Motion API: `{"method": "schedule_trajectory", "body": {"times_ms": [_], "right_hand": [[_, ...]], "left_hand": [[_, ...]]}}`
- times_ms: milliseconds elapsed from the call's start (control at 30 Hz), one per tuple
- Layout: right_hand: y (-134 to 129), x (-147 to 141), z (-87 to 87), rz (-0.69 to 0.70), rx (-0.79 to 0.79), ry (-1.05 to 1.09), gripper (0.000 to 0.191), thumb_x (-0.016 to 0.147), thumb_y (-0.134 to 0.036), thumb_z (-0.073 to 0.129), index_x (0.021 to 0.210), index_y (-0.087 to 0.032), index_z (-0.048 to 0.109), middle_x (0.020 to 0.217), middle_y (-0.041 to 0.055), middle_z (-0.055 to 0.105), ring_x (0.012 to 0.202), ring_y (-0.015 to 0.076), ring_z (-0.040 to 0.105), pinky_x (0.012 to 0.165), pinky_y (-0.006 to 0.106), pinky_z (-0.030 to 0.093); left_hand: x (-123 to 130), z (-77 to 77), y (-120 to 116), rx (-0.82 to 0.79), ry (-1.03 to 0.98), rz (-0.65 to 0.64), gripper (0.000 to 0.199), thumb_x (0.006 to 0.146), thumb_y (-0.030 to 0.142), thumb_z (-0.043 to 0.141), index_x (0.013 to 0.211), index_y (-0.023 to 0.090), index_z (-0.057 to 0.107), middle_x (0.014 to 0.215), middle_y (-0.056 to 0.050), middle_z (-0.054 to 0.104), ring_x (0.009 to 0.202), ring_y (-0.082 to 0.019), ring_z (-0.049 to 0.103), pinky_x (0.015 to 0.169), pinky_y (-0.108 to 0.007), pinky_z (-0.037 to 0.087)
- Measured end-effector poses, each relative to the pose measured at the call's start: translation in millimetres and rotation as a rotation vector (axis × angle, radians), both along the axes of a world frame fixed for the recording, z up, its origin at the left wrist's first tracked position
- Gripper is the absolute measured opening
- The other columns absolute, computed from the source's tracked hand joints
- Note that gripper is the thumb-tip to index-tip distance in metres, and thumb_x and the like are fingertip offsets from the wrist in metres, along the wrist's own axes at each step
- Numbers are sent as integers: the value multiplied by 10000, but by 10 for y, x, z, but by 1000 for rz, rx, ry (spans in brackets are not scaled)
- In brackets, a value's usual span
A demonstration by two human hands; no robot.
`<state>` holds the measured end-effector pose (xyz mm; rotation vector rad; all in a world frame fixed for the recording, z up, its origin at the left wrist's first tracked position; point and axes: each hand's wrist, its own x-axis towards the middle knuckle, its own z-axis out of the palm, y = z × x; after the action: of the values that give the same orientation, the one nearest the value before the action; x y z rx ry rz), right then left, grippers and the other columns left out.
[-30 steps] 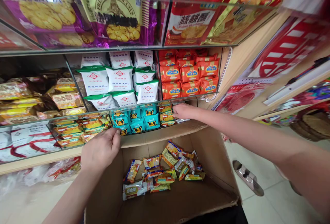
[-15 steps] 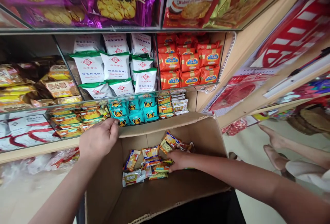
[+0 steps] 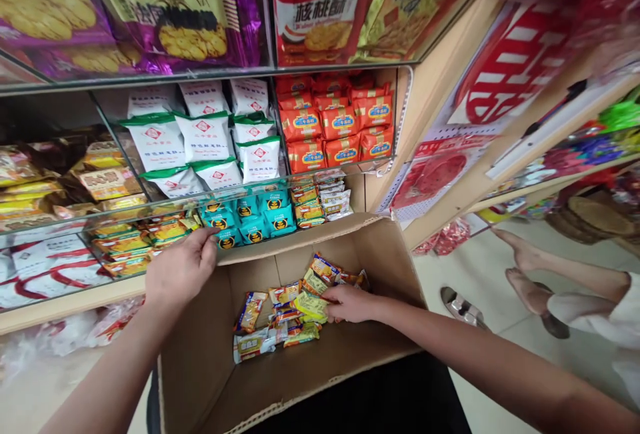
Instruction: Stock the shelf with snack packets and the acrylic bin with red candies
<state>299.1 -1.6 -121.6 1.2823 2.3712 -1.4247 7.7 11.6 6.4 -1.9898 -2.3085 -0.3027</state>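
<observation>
An open cardboard box (image 3: 395, 257) stands in front of the shelves, with several small wrapped snack packets (image 3: 285, 295) lying loose on its bottom. My left hand (image 3: 183, 267) is closed at the box's far left corner, its fingers curled over the rim. Inside the box, my right hand (image 3: 353, 304) pinches a yellow snack packet (image 3: 311, 305) by its right end, above other packets. A white-and-gold packet (image 3: 253, 344) lies at the left of the pile. The fingertips of my right hand are partly hidden.
Glass-fronted shelf bins hold white-and-green packets (image 3: 205, 137), red packets (image 3: 343, 124) and teal packets (image 3: 253, 221) just beyond the box. Larger biscuit bags (image 3: 320, 17) fill the shelf above. At right, a person's bare legs (image 3: 565, 261) and a shoe (image 3: 463, 307) are on the tiled floor.
My right hand now has the yellow packet pinched and raised slightly over the pile; before, it was reaching among the packets. My left hand stays on the rim. The view has shifted slightly right.
</observation>
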Motion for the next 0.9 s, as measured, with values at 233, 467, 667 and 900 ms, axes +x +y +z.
{"method": "schedule_trajectory", "body": {"times_ms": [233, 467, 667, 900], "right_hand": [[-468, 146, 633, -239, 551, 582, 141, 758, -159, 517, 898, -169, 538, 1047, 86, 572, 1003, 149, 525, 876, 282, 405], [-719, 220, 794, -351, 458, 735, 205, 716, -88, 528, 893, -183, 487, 1240, 107, 401, 1140, 186, 418, 907, 326, 387], [-700, 217, 772, -627, -80, 967, 414, 730, -244, 586, 1073, -211, 357, 862, 22, 575, 766, 141, 578, 685, 294, 472], [-669, 225, 849, -815, -209, 1127, 231, 716, -306, 592, 876, -178, 482, 851, 22, 568, 775, 134, 560, 684, 272, 476]], "left_hand": [[807, -107, -720, 235, -585, -260, 401, 767, 362, 482, 1144, 226, 459, 1072, -81, 548, 990, -199, 531, 852, -338, 437], [1367, -150, -978, -438, -1309, -88, 580, 715, 401, 578, 1206, 216, 331, 939, -54, 635, 896, -203, 600, 748, -323, 501], [1474, -28, -870, -367, -1222, -249, 456, 705, 335, 605, 1112, 227, 431, 965, -29, 637, 897, -169, 593, 772, -297, 501], [1857, -19, -821, -211, -1265, -222, 383, 704, 340, 591, 1038, 202, 463, 944, -29, 625, 876, -161, 592, 769, -302, 505]]}}
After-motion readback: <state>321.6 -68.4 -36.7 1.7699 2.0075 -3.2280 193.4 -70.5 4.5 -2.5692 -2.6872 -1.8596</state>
